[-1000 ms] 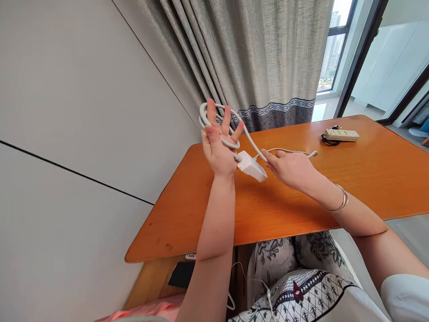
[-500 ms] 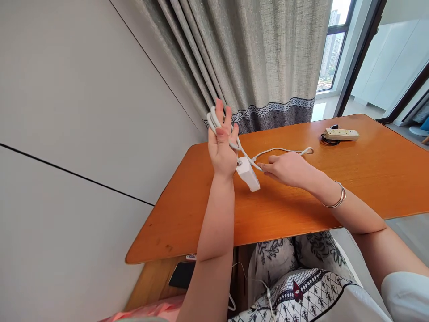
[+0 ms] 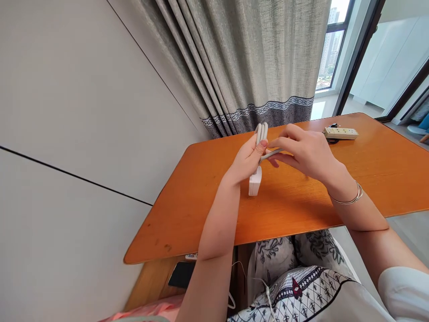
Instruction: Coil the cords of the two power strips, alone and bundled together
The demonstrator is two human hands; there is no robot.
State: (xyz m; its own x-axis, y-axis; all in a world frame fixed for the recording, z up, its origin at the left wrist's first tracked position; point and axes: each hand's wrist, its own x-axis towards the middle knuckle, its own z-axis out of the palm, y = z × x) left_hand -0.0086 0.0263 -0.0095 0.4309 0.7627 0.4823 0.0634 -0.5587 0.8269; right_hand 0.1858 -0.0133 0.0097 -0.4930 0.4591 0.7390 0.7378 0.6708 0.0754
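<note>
A looped white cable [image 3: 262, 132] is gripped in my left hand [image 3: 247, 157], its coils standing up above the thumb. Just below that hand hangs a white power adapter [image 3: 255, 182], over the orange-brown table [image 3: 201, 197]. My right hand [image 3: 306, 150], with a bracelet at the wrist, is close on the right and its fingers are closed on a stretch of the same cable leading out of the left hand. The right palm is turned away from view.
A power strip [image 3: 341, 133] with a black cord lies at the table's back right. Behind the table hangs a grey curtain [image 3: 254, 58]. A dark phone-like object [image 3: 181, 274] rests on a lower wooden surface, below the table's front edge.
My left hand has moved right and turned, its fingers now wrapped round the coils. The adapter hangs more upright. My right hand has shifted right and up, nearer the power strip.
</note>
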